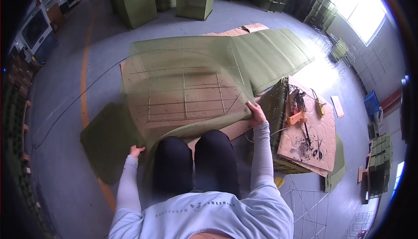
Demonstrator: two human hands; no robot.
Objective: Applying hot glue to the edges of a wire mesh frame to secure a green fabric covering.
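A thin, see-through green mesh sheet is spread in front of my knees. My right hand pinches its near right corner, and my left hand grips its near left corner. The near edge sags in a fold between them, close to my knees. Through the mesh shows a wire frame of crossed metal rods, lying on brown cardboard. A dark green piece of fabric lies on the floor beside my left hand. Beyond the mesh, more green sheeting lies flat.
To my right, a plastic crate topped with stained cardboard bears an orange-handled glue gun, scissors and a yellow object. Green fabric boxes stand at the back. A wire frame stands lower right. A dark cable crosses the floor.
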